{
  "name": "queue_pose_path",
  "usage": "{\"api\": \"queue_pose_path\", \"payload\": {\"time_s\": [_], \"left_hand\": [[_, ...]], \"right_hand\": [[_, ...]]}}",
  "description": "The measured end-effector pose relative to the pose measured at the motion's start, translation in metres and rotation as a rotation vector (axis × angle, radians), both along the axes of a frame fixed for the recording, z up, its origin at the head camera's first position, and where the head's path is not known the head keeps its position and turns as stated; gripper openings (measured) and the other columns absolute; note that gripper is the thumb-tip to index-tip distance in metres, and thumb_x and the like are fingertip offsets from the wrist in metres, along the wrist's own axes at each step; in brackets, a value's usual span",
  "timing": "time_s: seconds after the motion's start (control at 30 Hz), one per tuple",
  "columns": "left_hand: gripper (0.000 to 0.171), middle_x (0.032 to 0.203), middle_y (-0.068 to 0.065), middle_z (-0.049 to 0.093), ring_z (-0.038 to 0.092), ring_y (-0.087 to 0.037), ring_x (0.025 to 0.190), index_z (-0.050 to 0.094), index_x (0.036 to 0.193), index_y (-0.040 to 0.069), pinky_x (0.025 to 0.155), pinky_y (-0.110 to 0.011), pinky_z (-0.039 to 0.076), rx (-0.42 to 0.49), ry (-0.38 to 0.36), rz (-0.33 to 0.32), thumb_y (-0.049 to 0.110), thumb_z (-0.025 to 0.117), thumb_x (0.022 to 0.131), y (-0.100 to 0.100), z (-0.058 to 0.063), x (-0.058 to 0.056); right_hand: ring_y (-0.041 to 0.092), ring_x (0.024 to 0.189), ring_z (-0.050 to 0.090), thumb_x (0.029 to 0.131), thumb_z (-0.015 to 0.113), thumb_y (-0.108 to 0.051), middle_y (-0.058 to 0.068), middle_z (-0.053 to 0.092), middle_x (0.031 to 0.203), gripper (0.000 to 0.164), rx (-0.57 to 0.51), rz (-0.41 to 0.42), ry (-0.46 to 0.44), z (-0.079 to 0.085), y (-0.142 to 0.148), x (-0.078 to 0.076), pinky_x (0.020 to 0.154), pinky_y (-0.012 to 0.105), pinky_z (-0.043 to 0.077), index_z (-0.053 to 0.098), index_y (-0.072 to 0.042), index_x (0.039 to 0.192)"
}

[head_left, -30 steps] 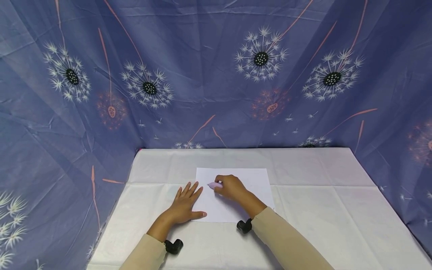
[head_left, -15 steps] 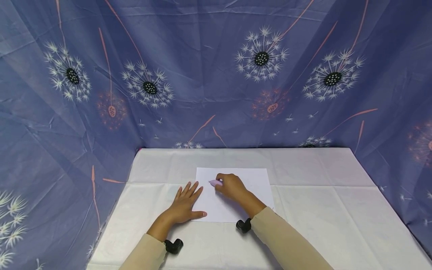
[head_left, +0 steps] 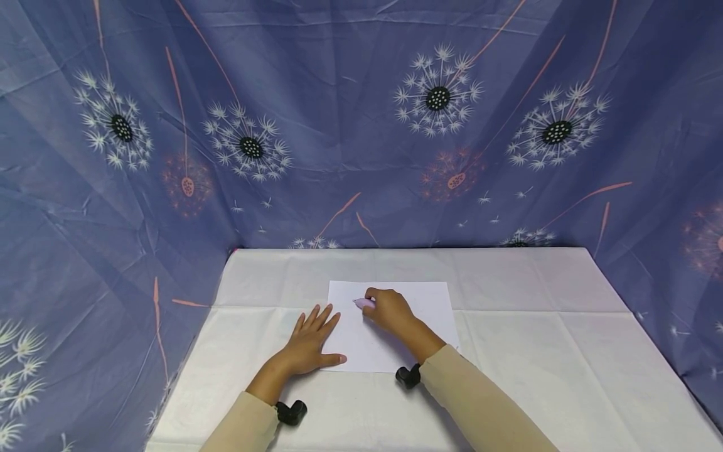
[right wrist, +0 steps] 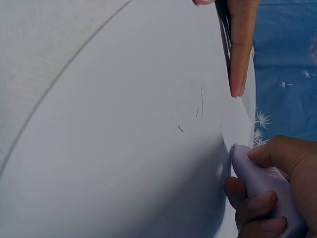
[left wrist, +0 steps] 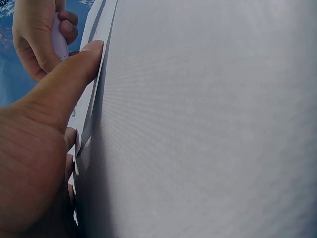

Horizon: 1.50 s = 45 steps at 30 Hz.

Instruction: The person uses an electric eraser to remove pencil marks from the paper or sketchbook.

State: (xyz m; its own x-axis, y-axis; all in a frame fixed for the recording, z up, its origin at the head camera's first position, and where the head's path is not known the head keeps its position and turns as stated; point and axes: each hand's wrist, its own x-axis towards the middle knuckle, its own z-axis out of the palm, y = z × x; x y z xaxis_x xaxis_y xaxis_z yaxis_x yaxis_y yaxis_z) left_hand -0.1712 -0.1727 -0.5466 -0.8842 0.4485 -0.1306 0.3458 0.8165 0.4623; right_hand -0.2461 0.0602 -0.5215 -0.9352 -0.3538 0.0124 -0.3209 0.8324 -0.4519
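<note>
A sheet of white paper [head_left: 412,298] lies on the white-covered table. My left hand [head_left: 307,345] rests flat over its left edge with fingers spread, thumb on the near-left corner. My right hand [head_left: 391,311] grips a thick, rounded lavender tool [head_left: 364,303] with a small pointed tip. In the head view the tip points left, over the paper's upper left part. The right wrist view shows the lavender tool [right wrist: 265,183] between curled fingers and thumb, its tip right at the paper's surface. Several short, thin dark marks [right wrist: 201,103] show on the paper nearby.
White cloth [head_left: 542,351] covers the table around the paper. Behind and to both sides hangs a blue curtain [head_left: 339,125] with dandelion prints. A black wrist mount [head_left: 290,412] sits at the left wrist, another black mount [head_left: 408,376] at the right.
My right hand has shifted slightly to the right and away from me, carrying the lavender tool over the paper. My left hand and the sheet have stayed put.
</note>
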Motion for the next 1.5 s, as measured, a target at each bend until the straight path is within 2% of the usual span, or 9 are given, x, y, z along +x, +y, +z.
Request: {"api": "queue_pose_path", "payload": {"time_s": [0.17, 0.37, 0.6, 0.73, 0.9, 1.17, 1.5], "left_hand": [[0.095, 0.172, -0.01, 0.013, 0.003, -0.038, 0.159, 0.027, 0.161, 0.014, 0.126, -0.064, 0.002, -0.001, 0.004, 0.001, 0.06, 0.068, 0.089, 0.0, 0.0, 0.0], [0.095, 0.171, -0.01, 0.013, 0.003, -0.038, 0.159, 0.027, 0.161, 0.014, 0.125, -0.064, 0.002, 0.016, -0.004, 0.005, 0.058, 0.069, 0.089, 0.001, 0.003, 0.001], [0.095, 0.171, -0.011, 0.013, 0.003, -0.039, 0.159, 0.027, 0.161, 0.013, 0.125, -0.065, 0.002, 0.019, -0.002, 0.0, 0.058, 0.069, 0.089, 0.0, 0.002, 0.001], [0.095, 0.171, -0.012, 0.014, 0.004, -0.04, 0.159, 0.027, 0.161, 0.012, 0.125, -0.065, 0.002, 0.036, 0.011, -0.005, 0.057, 0.069, 0.089, -0.001, 0.0, 0.0], [0.096, 0.171, -0.015, 0.015, 0.004, -0.043, 0.158, 0.028, 0.16, 0.009, 0.123, -0.067, 0.0, 0.088, 0.03, -0.01, 0.057, 0.07, 0.088, -0.002, -0.007, 0.0], [0.098, 0.172, -0.007, 0.01, 0.0, -0.035, 0.16, 0.025, 0.162, 0.016, 0.125, -0.062, -0.002, 0.072, 0.043, 0.011, 0.06, 0.069, 0.087, -0.003, -0.015, -0.002], [0.098, 0.172, -0.005, 0.009, -0.001, -0.034, 0.16, 0.024, 0.162, 0.018, 0.126, -0.062, -0.003, 0.071, 0.034, 0.012, 0.063, 0.067, 0.087, -0.003, -0.017, -0.002]], "right_hand": [[0.017, 0.07, 0.058, 0.09, 0.072, -0.025, 0.003, 0.074, 0.084, 0.016, 0.01, -0.01, 0.015, -0.001, 0.0, -0.001, 0.07, 0.036, 0.052, 0.072, -0.016, 0.104], [0.016, 0.068, 0.056, 0.089, 0.072, -0.023, 0.002, 0.072, 0.082, 0.016, 0.006, -0.019, -0.009, 0.001, 0.0, 0.0, 0.067, 0.034, 0.05, 0.071, -0.017, 0.104], [0.014, 0.067, 0.055, 0.086, 0.073, -0.021, -0.001, 0.07, 0.078, 0.017, -0.032, 0.044, -0.031, 0.002, -0.002, 0.004, 0.066, 0.032, 0.048, 0.073, -0.017, 0.103], [0.014, 0.068, 0.055, 0.086, 0.074, -0.022, -0.001, 0.071, 0.079, 0.02, -0.034, 0.08, -0.041, 0.002, -0.003, 0.005, 0.066, 0.032, 0.048, 0.073, -0.016, 0.105], [0.014, 0.067, 0.055, 0.086, 0.073, -0.021, -0.001, 0.071, 0.079, 0.018, -0.035, 0.075, -0.027, 0.001, -0.002, 0.005, 0.066, 0.032, 0.048, 0.073, -0.017, 0.103], [0.014, 0.068, 0.055, 0.086, 0.073, -0.021, -0.001, 0.071, 0.079, 0.019, -0.039, 0.09, -0.027, 0.001, -0.001, 0.004, 0.067, 0.032, 0.048, 0.073, -0.017, 0.104], [0.014, 0.07, 0.055, 0.087, 0.073, -0.022, 0.0, 0.072, 0.082, 0.02, -0.035, 0.119, -0.039, 0.003, -0.001, 0.006, 0.07, 0.033, 0.049, 0.073, -0.016, 0.106]]}}
